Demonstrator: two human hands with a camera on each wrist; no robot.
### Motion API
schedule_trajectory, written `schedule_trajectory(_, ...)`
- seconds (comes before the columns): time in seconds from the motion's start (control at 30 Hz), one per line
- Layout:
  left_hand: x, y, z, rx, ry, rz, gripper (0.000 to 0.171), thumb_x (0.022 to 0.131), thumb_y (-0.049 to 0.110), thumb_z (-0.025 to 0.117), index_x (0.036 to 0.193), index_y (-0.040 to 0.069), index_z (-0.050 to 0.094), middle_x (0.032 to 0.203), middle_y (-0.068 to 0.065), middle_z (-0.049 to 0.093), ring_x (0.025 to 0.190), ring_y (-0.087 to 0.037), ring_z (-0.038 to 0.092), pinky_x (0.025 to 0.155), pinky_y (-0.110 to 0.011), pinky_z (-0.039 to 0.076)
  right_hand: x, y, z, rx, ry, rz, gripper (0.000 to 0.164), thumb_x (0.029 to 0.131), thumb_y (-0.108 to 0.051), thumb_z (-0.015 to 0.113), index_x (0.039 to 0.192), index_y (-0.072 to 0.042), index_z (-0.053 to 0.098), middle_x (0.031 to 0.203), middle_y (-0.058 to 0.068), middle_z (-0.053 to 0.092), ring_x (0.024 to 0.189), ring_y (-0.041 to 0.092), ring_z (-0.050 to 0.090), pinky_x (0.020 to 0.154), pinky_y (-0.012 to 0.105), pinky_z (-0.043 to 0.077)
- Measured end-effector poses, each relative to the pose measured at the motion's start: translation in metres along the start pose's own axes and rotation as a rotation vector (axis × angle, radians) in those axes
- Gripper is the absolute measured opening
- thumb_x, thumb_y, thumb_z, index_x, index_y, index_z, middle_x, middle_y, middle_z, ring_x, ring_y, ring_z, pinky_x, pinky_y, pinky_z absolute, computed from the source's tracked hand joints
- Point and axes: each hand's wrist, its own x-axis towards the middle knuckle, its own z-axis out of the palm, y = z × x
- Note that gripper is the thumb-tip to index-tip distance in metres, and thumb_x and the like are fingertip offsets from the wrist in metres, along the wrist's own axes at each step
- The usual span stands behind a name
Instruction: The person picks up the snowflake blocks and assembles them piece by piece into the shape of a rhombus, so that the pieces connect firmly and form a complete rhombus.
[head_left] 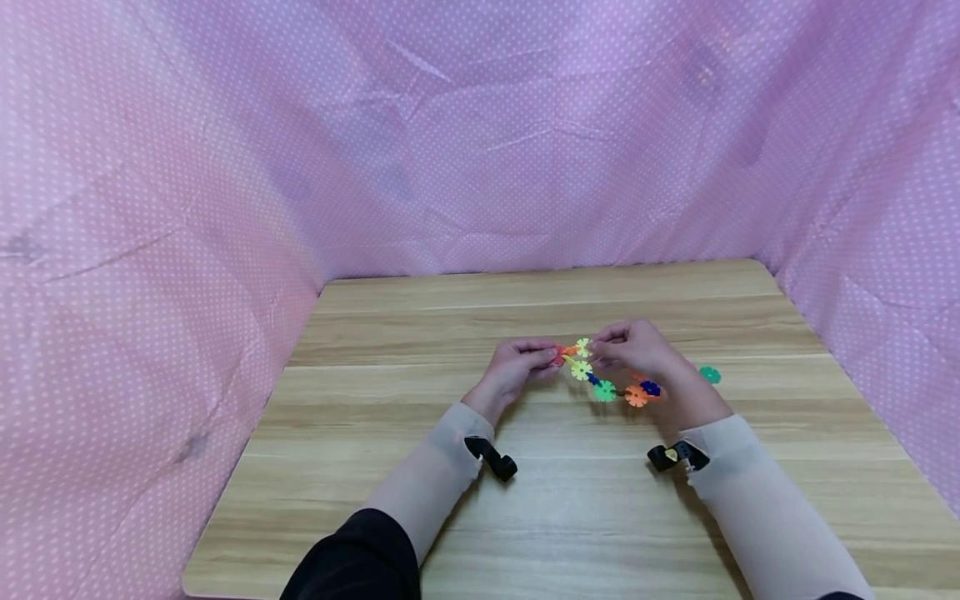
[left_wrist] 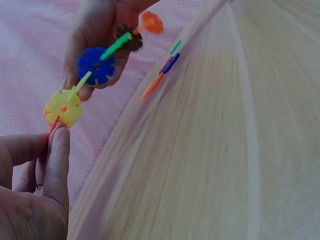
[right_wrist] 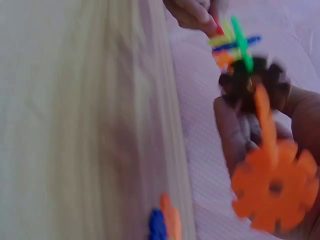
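Observation:
Notched plastic discs in several colours are slotted together into a curved chain. My left hand (head_left: 513, 367) pinches the red disc (head_left: 558, 357) between thumb and fingers. An orange disc (head_left: 572, 351) and a yellow disc (head_left: 583, 347) join to it on one side. On the other side, a second yellow disc (left_wrist: 63, 107) leads on to a blue disc (left_wrist: 95, 66), a green disc (head_left: 604, 391), a brown disc (right_wrist: 255, 85) and an orange disc (right_wrist: 275, 185). My right hand (head_left: 641, 350) pinches the edge of the first yellow disc; the chain partly hides those fingertips in the wrist views.
A loose green disc (head_left: 709, 375) lies on the wooden table (head_left: 555, 517), right of the right wrist. Dark blue (left_wrist: 171, 63) and orange discs (left_wrist: 151, 87) lie near it. Pink dotted cloth (head_left: 480, 150) hangs behind and beside the table.

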Motion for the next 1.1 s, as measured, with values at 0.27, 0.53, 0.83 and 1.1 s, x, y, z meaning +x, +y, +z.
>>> schedule_trajectory(0.27,0.001,-0.001,-0.001,-0.021,0.017,0.001,0.02,0.096,-0.011,0.069,0.115,-0.008,0.075,0.106,-0.018,0.077,0.086,-0.019,0.076,0.082,-0.031,0.062,-0.008,0.007,-0.027,-0.387,0.079,-0.012,0.026,0.102,-0.02,0.071,0.121,-0.002,0.075,0.103,0.012,0.072,0.089,0.027,0.066,0.072,0.038,0.057)
schedule_trajectory(0.53,0.001,0.001,-0.002,0.009,0.011,-0.009,0.023,0.096,-0.007,0.07,0.119,-0.009,0.072,0.11,-0.018,0.076,0.09,-0.019,0.076,0.085,-0.031,0.061,-0.017,0.013,-0.046,-0.471,0.044,0.121,0.038,0.095,0.0,0.062,0.132,0.002,0.067,0.117,0.022,0.065,0.08,0.026,0.064,0.068,0.038,0.055)
schedule_trajectory(0.83,-0.001,0.004,-0.002,0.009,-0.01,-0.013,0.033,0.098,-0.007,0.068,0.13,-0.014,0.064,0.113,-0.019,0.076,0.093,-0.021,0.076,0.087,-0.032,0.061,-0.014,0.027,-0.054,-0.549,0.048,0.148,0.037,0.095,-0.006,0.072,0.132,0.0,0.069,0.12,0.023,0.068,0.091,0.027,0.068,0.076,0.04,0.057)
schedule_trajectory(1.1,0.0,0.003,-0.001,0.005,-0.006,-0.008,0.033,0.099,-0.008,0.066,0.131,-0.015,0.063,0.113,-0.021,0.075,0.093,-0.022,0.076,0.087,-0.032,0.061,-0.009,0.031,-0.055,-0.573,0.066,0.117,0.025,0.093,-0.007,0.077,0.117,0.0,0.071,0.104,0.015,0.069,0.086,0.027,0.067,0.078,0.045,0.056)
